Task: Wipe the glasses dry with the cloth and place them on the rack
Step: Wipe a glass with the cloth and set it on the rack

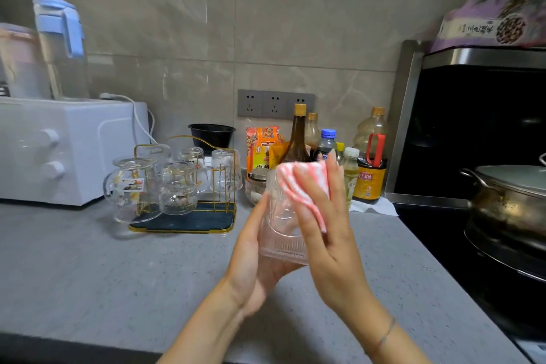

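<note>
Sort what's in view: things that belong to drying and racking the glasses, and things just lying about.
In the job: ribbed glass, left hand, pink-and-white cloth, right hand, gold wire rack, racked glasses.
Lying about: white countertop oven, black bowl, sauce bottles, steel pot.

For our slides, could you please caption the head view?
Left hand holds a ribbed glass while the right hand presses a pink checked cloth against it, near the rack of glasses.

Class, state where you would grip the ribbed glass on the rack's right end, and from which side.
Grip the ribbed glass round its wall, probably from the right. Other glasses crowd its left, and it sits upside down on the rack, so it lifts upward.
</note>
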### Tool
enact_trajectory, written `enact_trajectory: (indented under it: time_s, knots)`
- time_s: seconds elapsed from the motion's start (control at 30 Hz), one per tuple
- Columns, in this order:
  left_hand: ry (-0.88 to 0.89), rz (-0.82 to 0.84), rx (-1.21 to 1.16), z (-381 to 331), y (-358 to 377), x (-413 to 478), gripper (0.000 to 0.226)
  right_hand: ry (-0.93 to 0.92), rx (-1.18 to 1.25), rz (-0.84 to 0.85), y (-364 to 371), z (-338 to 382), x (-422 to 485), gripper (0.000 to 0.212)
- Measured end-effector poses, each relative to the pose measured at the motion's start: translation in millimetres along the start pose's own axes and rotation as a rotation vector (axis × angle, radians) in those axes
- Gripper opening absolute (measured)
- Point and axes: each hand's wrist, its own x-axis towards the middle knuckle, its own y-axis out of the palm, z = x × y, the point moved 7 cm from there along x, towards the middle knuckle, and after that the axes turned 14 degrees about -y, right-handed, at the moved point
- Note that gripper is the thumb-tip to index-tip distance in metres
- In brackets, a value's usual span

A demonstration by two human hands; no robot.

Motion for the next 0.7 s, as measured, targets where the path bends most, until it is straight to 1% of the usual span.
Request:
enact_trajectory:
  time_s: [0.1, 0.17, 0.23, 0.3, 0.37, 0.43, 0.5, 0.57, 0.63, 0.7]
  knots:
    - [0.019, 0.010, 0.012, 2.3, 2.5, -10.0, 0.055, 0.051, 0.022, 0.001, -4.0, 4.4, 7.6, 0.047]
    - [0.049, 0.000, 0.028, -0.1, 2.7, -13.9, 0.055, 0.043, 0.026, 0.005, -1.1, 9.5, 4.2, 0.047]
    - [0.058, -0.011, 0.034, -1.4, 3.3, -15.5, 0.060, 0.044, 0.039, -0.007, 3.7, 12.8, -4.0, 0.047]
    - [0.047, -0.009, -0.003, -2.7, 1.5, -15.9, 0.061, 0.039, 0.063, -0.006, 10.8, 17.0, -14.5, 0.048]
    - [0.027, -0.006, -0.092, -7.0, -1.5, -16.5, 0.064, 0.005, 0.080, 0.028, 19.9, 23.7, -27.1, 0.047]
    - [-0.016, 0.034, -0.153, -9.8, -1.5, -16.3, 0.071, -0.037, 0.068, 0.071, 27.0, 30.7, -38.9, 0.046]
    - [-0.069, 0.074, -0.163, -9.2, 0.7, -17.1, 0.087, -0.055, 0.044, 0.095, 29.9, 35.9, -45.0, 0.045]
    - [-0.084, 0.092, -0.156, -7.1, -0.2, -16.0, 0.093, -0.062, 0.022, 0.103, 30.0, 38.2, -46.6, 0.044]
    - [-0.073, 0.123, -0.180, -7.1, 1.8, -16.2, 0.089, -0.059, 0.003, 0.108, 28.3, 37.8, -44.6, 0.044]
    - [-0.031, 0.106, -0.186, -8.2, 0.8, -15.4, 0.072, -0.049, 0.011, 0.111, 26.1, 35.7, -39.3, 0.044]
